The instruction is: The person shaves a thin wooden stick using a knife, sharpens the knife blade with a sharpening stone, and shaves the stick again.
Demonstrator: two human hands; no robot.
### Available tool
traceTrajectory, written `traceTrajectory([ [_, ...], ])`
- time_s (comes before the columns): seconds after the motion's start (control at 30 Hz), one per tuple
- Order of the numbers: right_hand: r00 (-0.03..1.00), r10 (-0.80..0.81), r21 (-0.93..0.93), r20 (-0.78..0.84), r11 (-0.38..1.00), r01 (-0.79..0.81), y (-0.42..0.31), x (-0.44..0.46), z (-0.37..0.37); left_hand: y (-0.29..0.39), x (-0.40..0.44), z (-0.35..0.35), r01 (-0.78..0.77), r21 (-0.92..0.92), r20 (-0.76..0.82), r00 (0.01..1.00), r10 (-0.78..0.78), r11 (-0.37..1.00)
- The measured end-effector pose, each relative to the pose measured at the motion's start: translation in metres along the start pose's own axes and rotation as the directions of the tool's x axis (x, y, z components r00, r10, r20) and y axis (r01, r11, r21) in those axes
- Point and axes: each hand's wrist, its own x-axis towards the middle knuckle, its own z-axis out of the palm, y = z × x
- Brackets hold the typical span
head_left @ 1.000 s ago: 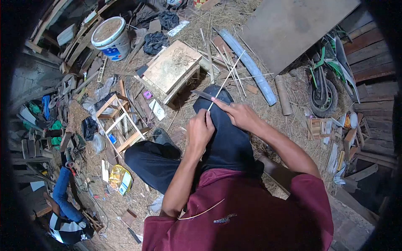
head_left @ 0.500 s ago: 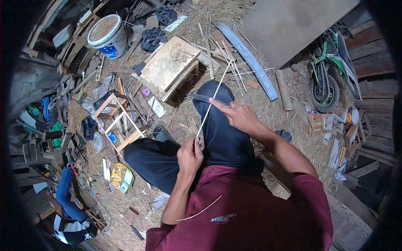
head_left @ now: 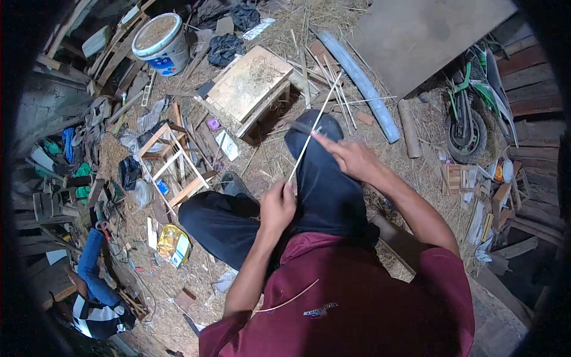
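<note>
My left hand (head_left: pixel 278 206) is closed around the lower end of a thin pale stick (head_left: pixel 322 113), which slants up and away over my raised knee. My right hand (head_left: pixel 348 157) grips a knife; its index finger stretches along toward the blade. The knife blade (head_left: pixel 302 127), blurred, crosses the stick above the knee and points left. The knife's handle is hidden in the hand. A thin curled strip (head_left: pixel 291 297) lies across my maroon shirt.
A low wooden bench (head_left: pixel 250 83) stands ahead, with a small wooden frame (head_left: pixel 172 160) to its left. Loose sticks and a long grey tube (head_left: pixel 360 86) lie on the straw-strewn floor. A white bucket (head_left: pixel 160 44), a green bike (head_left: pixel 467 113) and another person (head_left: pixel 101 285) are around me.
My left hand has moved slightly forward with the stick. My right hand and the knife have shifted a little forward and right. The whole view has shifted slightly.
</note>
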Motion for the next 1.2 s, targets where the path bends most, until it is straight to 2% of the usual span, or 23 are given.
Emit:
traceTrajectory([
  [0.03,0.999,-0.032,0.009,0.004,0.999,0.032,0.001,-0.001,0.002,-0.001,0.020,0.016,-0.040,-0.074,-0.047,0.998,0.037,0.996],
  [0.13,0.999,0.029,0.002,-0.040,1.000,-0.029,-0.001,0.002,0.006,0.020,0.059,0.030,-0.063,-0.057,-0.068,0.996,0.060,0.996],
  [0.27,0.984,0.113,0.013,-0.137,0.994,-0.112,0.006,-0.001,0.012,0.014,0.026,0.015,0.067,-0.094,0.043,0.997,-0.063,0.993],
  [0.33,0.984,0.128,0.020,-0.121,0.992,-0.127,0.011,-0.002,0.009,0.009,-0.003,0.002,0.095,-0.167,0.045,0.995,-0.088,0.981],
  [0.43,0.989,0.122,0.034,-0.088,0.992,-0.119,0.008,0.000,0.001,0.006,-0.021,-0.006,0.258,-0.162,0.090,0.965,-0.246,0.952],
  [0.53,0.999,0.025,0.050,0.020,0.998,-0.026,0.010,0.001,-0.002,0.005,0.004,0.004,0.139,-0.154,0.035,0.990,-0.135,0.978],
  [0.57,0.997,-0.020,0.059,0.069,0.998,0.016,0.011,0.002,-0.003,0.011,0.017,0.005,0.159,-0.128,0.041,0.987,-0.155,0.979],
  [0.67,0.999,-0.046,0.017,0.009,0.999,0.046,0.008,0.003,-0.003,0.011,0.036,0.011,0.147,-0.113,0.076,0.987,-0.139,0.983],
  [0.7,1.000,-0.006,0.011,-0.011,1.000,0.006,0.008,0.004,-0.003,0.019,0.032,0.003,0.129,-0.072,0.110,0.987,-0.121,0.989],
  [0.8,0.993,0.112,0.016,-0.035,0.994,-0.112,0.005,0.002,-0.002,-0.015,-0.015,-0.002,0.137,-0.205,0.091,0.989,-0.120,0.969],
  [0.87,0.982,0.186,0.026,-0.017,0.982,-0.185,0.010,0.004,-0.003,-0.033,-0.054,-0.014,0.093,-0.180,0.022,0.996,-0.090,0.979],
  [0.93,0.986,0.152,0.001,-0.064,0.988,-0.152,0.016,0.004,-0.003,-0.044,-0.087,-0.031,0.130,-0.247,0.021,0.992,-0.128,0.960],
  [1.03,0.982,0.118,0.032,-0.144,0.993,-0.115,0.025,0.004,0.007,-0.033,-0.101,-0.053,0.295,-0.196,0.059,0.955,-0.289,0.935],
  [1.2,0.940,0.171,0.155,-0.296,0.979,-0.129,0.013,0.007,0.020,-0.035,-0.079,-0.057,0.232,-0.173,-0.009,0.971,-0.237,0.957],
])
